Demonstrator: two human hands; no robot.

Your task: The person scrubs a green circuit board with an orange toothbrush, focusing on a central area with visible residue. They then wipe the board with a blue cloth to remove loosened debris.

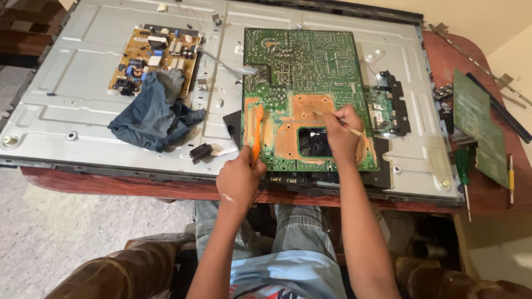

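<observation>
Right grip: right hand (342, 133) pinched shut on a thin stick-like tool (339, 123), tip resting on the bare copper-coloured patch of the green circuit board (302, 72).
Left grip: left hand (239, 180) curled shut around an orange pry tool (257, 133), blade laid against the board's left lower edge.
Board position: solder side up, lying over the middle of the grey metal back panel (83, 105), lower edge near the person; it hides whatever lies beneath.
Worked area: lower third of the board shows orange-brown patches and a dark rectangular opening (315, 142); upper part plain green.
Judged progress: panel already laid bare, board apparently loose from its seat; work on the lower section looks under way, upper part untouched.
Left surroundings: tan power board (158, 55) fixed on the panel, blue cloth (152, 116) crumpled just beside it.
Right surroundings: second green board (479, 124), green-handled screwdriver (463, 171) and yellow-handled tool (511, 178) on the red-brown surface (487, 194).
</observation>
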